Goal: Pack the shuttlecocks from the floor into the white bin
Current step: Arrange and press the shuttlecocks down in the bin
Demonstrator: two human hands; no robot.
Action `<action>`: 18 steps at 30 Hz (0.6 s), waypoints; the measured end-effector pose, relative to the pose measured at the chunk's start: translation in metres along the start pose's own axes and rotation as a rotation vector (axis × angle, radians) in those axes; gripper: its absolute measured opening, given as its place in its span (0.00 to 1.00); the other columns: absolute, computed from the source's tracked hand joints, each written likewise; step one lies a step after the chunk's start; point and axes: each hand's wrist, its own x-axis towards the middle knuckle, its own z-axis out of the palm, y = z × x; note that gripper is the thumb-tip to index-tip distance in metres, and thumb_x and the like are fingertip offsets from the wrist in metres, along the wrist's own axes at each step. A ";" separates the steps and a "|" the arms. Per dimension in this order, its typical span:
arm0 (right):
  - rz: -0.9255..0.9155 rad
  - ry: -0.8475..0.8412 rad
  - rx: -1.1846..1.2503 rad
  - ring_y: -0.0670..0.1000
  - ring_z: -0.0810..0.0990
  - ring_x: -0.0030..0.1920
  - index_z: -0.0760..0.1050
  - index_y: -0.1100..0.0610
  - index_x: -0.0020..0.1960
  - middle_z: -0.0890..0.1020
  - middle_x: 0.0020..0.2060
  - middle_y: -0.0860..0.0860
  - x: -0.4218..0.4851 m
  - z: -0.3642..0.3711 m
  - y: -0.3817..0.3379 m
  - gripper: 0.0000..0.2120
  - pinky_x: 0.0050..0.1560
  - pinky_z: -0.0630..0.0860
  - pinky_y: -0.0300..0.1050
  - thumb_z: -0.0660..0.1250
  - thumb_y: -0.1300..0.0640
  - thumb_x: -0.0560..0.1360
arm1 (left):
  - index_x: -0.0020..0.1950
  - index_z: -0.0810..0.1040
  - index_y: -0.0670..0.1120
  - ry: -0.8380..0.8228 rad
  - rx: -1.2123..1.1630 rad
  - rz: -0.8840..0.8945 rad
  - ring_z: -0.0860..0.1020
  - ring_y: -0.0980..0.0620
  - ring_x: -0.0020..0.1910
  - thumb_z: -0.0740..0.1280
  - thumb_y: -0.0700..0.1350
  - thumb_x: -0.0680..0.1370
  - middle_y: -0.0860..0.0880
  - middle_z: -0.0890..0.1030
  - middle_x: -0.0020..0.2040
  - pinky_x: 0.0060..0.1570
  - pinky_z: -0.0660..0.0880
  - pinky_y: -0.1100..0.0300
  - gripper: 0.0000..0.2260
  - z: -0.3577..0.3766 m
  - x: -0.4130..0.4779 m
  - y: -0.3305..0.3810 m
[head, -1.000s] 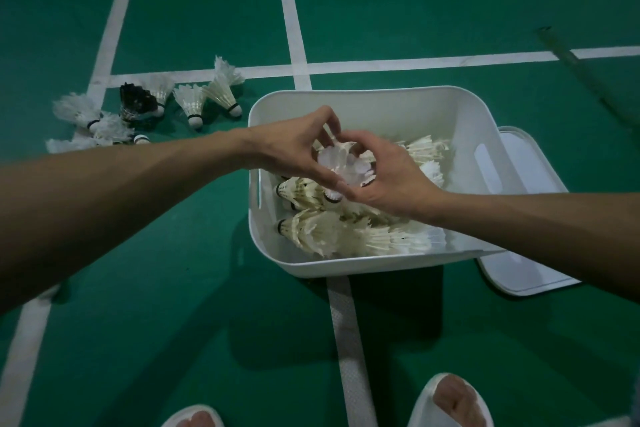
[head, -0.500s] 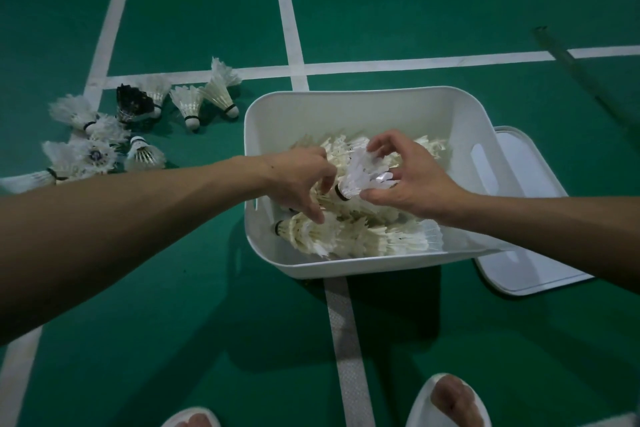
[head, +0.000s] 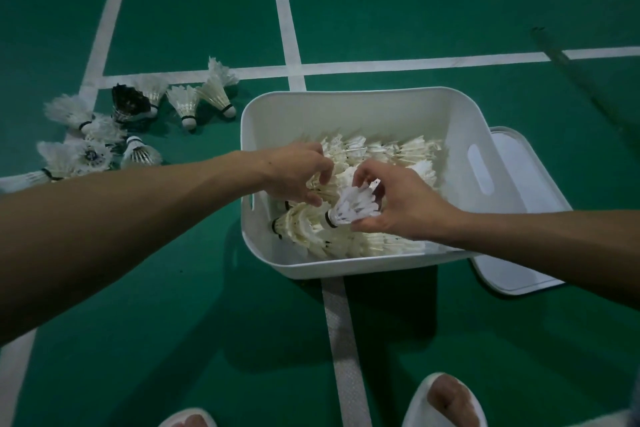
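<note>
My right hand [head: 398,208] holds a shuttlecock [head: 353,208] over the white bin [head: 346,107], already layered with many; my left hand [head: 294,173] curls, fingering those. About ten floor shuttlecocks [head: 138,114] remain, I judge.

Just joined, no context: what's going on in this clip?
A person is packing shuttlecocks into a white bin on a green court floor. The right hand holds a white shuttlecock over the ones already lying in the bin. The left hand is in the bin too, fingers among the packed shuttlecocks; what it grips is unclear. A loose pile still lies on the floor left of the bin. A white lid lies on the bin's right.
</note>
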 end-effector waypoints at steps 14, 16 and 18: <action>0.001 -0.065 -0.116 0.47 0.77 0.46 0.72 0.48 0.53 0.71 0.50 0.48 0.005 0.016 -0.008 0.24 0.47 0.80 0.48 0.80 0.48 0.62 | 0.58 0.74 0.48 0.010 0.010 0.028 0.71 0.50 0.55 0.67 0.50 0.77 0.47 0.72 0.60 0.55 0.71 0.56 0.12 0.001 0.002 -0.005; -0.012 -0.051 -0.124 0.47 0.77 0.45 0.72 0.49 0.51 0.72 0.48 0.48 0.005 0.015 -0.009 0.23 0.46 0.80 0.49 0.80 0.49 0.62 | 0.59 0.74 0.48 0.009 0.009 0.028 0.71 0.50 0.55 0.67 0.50 0.77 0.47 0.71 0.60 0.54 0.70 0.57 0.12 0.001 0.001 -0.005; -0.007 -0.039 -0.115 0.46 0.76 0.42 0.72 0.50 0.52 0.73 0.44 0.47 0.007 0.017 -0.011 0.24 0.45 0.79 0.49 0.81 0.49 0.62 | 0.59 0.74 0.49 0.006 0.008 0.030 0.71 0.50 0.55 0.67 0.50 0.77 0.47 0.71 0.60 0.54 0.70 0.58 0.12 0.002 0.000 -0.005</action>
